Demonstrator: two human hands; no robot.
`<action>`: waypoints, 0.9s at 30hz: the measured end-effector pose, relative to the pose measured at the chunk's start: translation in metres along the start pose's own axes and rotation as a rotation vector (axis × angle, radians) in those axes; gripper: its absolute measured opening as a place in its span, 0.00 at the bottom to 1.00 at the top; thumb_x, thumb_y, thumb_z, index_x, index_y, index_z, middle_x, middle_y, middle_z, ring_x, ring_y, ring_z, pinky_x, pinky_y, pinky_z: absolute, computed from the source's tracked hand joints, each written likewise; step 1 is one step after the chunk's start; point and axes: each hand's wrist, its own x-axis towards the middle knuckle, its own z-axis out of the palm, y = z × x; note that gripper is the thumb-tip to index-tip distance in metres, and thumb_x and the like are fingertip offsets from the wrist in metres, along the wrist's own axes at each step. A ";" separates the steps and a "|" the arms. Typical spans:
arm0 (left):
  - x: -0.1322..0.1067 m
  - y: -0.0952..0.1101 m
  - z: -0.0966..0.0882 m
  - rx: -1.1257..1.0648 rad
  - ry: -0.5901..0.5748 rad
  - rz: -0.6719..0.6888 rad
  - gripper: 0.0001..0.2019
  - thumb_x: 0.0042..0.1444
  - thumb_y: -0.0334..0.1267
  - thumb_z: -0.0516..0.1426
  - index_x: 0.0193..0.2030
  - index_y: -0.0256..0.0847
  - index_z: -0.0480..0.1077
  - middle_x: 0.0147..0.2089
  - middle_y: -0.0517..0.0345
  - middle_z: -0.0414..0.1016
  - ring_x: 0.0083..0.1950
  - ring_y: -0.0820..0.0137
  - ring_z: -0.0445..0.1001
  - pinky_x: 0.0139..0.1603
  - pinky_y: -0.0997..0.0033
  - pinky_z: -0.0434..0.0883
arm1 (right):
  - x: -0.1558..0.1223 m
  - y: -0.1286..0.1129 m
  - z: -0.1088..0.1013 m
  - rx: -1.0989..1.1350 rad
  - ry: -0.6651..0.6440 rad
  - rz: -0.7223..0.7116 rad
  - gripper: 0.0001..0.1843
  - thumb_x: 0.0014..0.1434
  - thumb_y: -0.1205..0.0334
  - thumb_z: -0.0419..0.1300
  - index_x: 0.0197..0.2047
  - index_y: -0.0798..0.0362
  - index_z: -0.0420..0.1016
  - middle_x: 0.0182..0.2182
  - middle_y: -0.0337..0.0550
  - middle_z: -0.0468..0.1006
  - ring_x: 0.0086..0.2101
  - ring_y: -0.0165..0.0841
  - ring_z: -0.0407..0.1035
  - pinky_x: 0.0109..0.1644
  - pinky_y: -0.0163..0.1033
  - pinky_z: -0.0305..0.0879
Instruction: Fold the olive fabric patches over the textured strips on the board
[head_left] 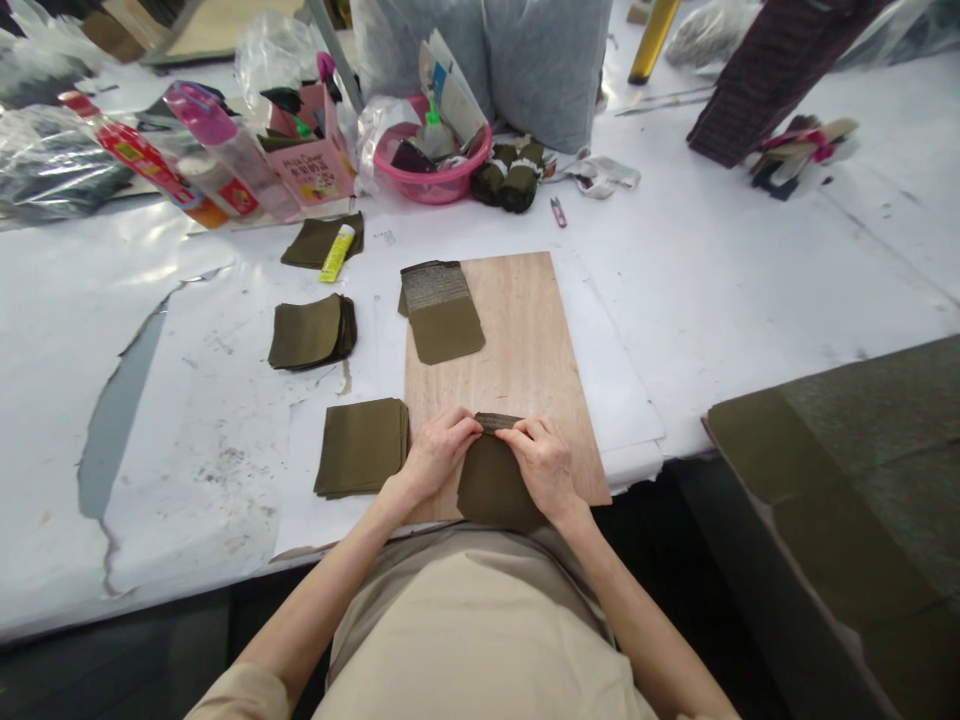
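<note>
On the front part of a plywood board (517, 330) lies an olive fabric piece (495, 485), its far edge folded over to show a darker strip. My left hand (444, 445) pinches that edge at its left end. Close beside it, my right hand (541, 458) pinches the same edge farther right. Farther up the board, another olive fabric piece (448, 332) with a greyish band at its top rests over a second one. Left of my left hand sits a neat stack of olive fabric squares (361, 447).
Two more fabric stacks stand behind it, a middle stack (309, 332) and a back stack (304, 243) with a yellow tube (337, 253). Bottles (225, 150), a pink box (315, 170) and a pink basket (431, 185) line the back. Small thread snips (559, 212) lie right of them.
</note>
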 end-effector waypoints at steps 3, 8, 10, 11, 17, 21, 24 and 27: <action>-0.003 -0.002 0.001 0.046 -0.019 0.036 0.10 0.67 0.35 0.48 0.42 0.40 0.70 0.42 0.55 0.70 0.44 0.69 0.68 0.45 0.69 0.69 | -0.002 0.002 0.002 -0.024 -0.016 -0.010 0.14 0.65 0.66 0.55 0.48 0.43 0.78 0.38 0.41 0.75 0.41 0.33 0.65 0.45 0.38 0.64; -0.007 -0.006 0.003 0.142 -0.044 0.105 0.11 0.67 0.33 0.46 0.46 0.40 0.69 0.45 0.54 0.70 0.46 0.68 0.68 0.47 0.68 0.69 | -0.002 0.002 0.005 -0.045 -0.009 -0.013 0.13 0.65 0.66 0.56 0.48 0.42 0.78 0.38 0.40 0.75 0.41 0.33 0.64 0.46 0.38 0.63; -0.008 -0.006 0.004 0.169 -0.044 0.120 0.11 0.67 0.33 0.46 0.48 0.40 0.69 0.46 0.54 0.70 0.48 0.68 0.68 0.48 0.67 0.70 | -0.002 0.002 0.005 -0.052 -0.010 -0.023 0.13 0.65 0.65 0.56 0.48 0.42 0.78 0.38 0.40 0.74 0.40 0.33 0.64 0.46 0.38 0.62; -0.008 -0.006 0.004 0.179 -0.043 0.124 0.11 0.67 0.32 0.46 0.48 0.40 0.69 0.47 0.54 0.70 0.48 0.67 0.68 0.49 0.67 0.70 | -0.002 0.002 0.005 -0.057 -0.011 -0.027 0.13 0.65 0.65 0.56 0.48 0.42 0.78 0.38 0.40 0.74 0.40 0.33 0.64 0.45 0.38 0.62; -0.010 -0.007 0.006 0.182 -0.037 0.165 0.11 0.67 0.31 0.46 0.50 0.40 0.67 0.49 0.52 0.70 0.49 0.67 0.69 0.50 0.64 0.71 | -0.001 0.002 0.005 -0.080 -0.020 -0.036 0.13 0.65 0.65 0.56 0.48 0.41 0.78 0.37 0.40 0.74 0.40 0.33 0.63 0.45 0.39 0.61; -0.010 -0.008 0.007 0.169 -0.016 0.171 0.13 0.66 0.31 0.46 0.52 0.41 0.67 0.48 0.51 0.70 0.48 0.67 0.69 0.49 0.64 0.72 | -0.002 0.001 0.004 -0.087 -0.027 -0.038 0.14 0.65 0.66 0.56 0.48 0.40 0.78 0.37 0.40 0.73 0.40 0.33 0.63 0.45 0.39 0.61; -0.010 -0.008 0.007 0.168 -0.014 0.173 0.13 0.66 0.31 0.47 0.53 0.42 0.66 0.47 0.52 0.70 0.47 0.67 0.70 0.48 0.64 0.72 | -0.002 0.001 0.004 -0.091 -0.036 -0.032 0.14 0.65 0.66 0.56 0.49 0.40 0.78 0.37 0.40 0.73 0.41 0.33 0.63 0.45 0.39 0.61; -0.009 -0.006 0.005 0.194 -0.020 0.187 0.11 0.66 0.31 0.47 0.50 0.41 0.67 0.46 0.52 0.70 0.47 0.67 0.70 0.47 0.66 0.73 | -0.001 0.000 0.003 -0.111 -0.050 -0.036 0.14 0.65 0.66 0.56 0.49 0.39 0.77 0.38 0.40 0.73 0.41 0.34 0.63 0.45 0.39 0.59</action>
